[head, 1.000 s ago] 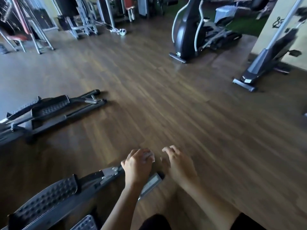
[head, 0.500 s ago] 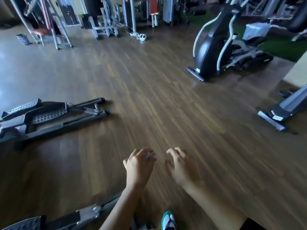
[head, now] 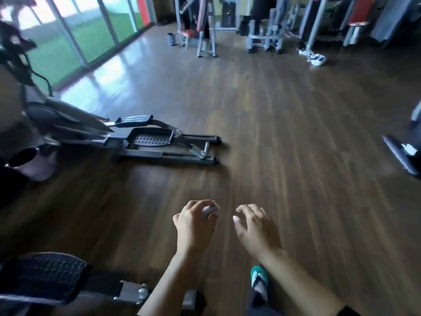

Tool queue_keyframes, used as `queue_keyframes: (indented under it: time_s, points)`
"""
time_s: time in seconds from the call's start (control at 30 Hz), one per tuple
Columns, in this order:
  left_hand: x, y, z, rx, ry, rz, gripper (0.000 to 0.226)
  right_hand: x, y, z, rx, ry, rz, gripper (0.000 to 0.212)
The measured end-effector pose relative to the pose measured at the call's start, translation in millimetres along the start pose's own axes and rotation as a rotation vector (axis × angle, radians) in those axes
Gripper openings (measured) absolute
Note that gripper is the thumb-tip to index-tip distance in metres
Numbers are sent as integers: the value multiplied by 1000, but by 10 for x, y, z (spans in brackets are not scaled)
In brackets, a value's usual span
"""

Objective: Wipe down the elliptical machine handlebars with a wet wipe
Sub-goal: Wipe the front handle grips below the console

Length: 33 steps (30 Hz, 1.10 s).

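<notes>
My left hand [head: 196, 226] is held out low in the middle of the view, its fingers curled around a small white wet wipe [head: 210, 209] that peeks out at the fingertips. Just to its right, my right hand [head: 256, 226] is open with fingers spread and nothing in it. A dark elliptical machine [head: 145, 142] lies ahead to the left, its two ribbed pedals and floor rails facing me. Its handlebars [head: 13, 49] are a dark blur at the top left edge. A second elliptical's pedal [head: 47, 274] is at the bottom left, beside my arms.
Brown wood-plank floor [head: 296, 156] spreads ahead. Weight machines [head: 205, 30] stand along the far side. White shoes [head: 315, 58] lie on the floor at the back right. Another machine's base [head: 403, 153] juts in at the right edge. My sandalled foot [head: 258, 279] shows below.
The view has swung left, bringing the left elliptical and the windows into sight while the black elliptical at the back right has left it. Both hands keep their pose.
</notes>
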<state>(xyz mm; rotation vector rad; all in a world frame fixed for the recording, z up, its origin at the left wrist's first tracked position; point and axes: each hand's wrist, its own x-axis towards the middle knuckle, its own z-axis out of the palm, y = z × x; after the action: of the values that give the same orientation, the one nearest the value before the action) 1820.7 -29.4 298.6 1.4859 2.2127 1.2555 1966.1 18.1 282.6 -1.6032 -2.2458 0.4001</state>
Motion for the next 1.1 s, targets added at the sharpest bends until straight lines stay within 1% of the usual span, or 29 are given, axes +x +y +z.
queue_keyframes:
  time_s: [0.1, 0.17, 0.27, 0.37, 0.53, 0.6, 0.67, 0.77, 0.87, 1.1]
  points:
    - [401, -10, 81, 51, 129, -102, 44, 629, -50, 64, 7, -116, -112, 25]
    - [643, -26, 108, 64, 206, -183, 45, 1023, -123, 78, -9, -147, -208, 25]
    - [1016, -126, 131, 26, 319, -364, 34, 1634, -267, 179, -17, -206, -377, 25]
    - [1288, -227, 90, 22, 400, -485, 29, 2059, -466, 379, -2, -266, -498, 24]
    - [1713, -694, -64, 51, 509, -608, 41, 2578, -1004, 829, 36, -360, -669, 25]
    - [1933, -964, -182, 83, 534, -640, 42, 2808, -1292, 1043, 65, -372, -716, 25]
    - [2210, -1230, -336, 83, 575, -649, 37, 3059, -1627, 1263, 75, -386, -764, 25]
    - [2660, -1658, -655, 82, 629, -658, 37, 3458, -2236, 1564, 60, -406, -822, 23]
    - [3043, -2068, -1040, 118, 669, -654, 19, 3792, -2916, 1790, 54, -406, -888, 20]
    - [3827, -2986, -1932, 200, 803, -730, 23, 4405, -4391, 2319, 126, -527, -1059, 31]
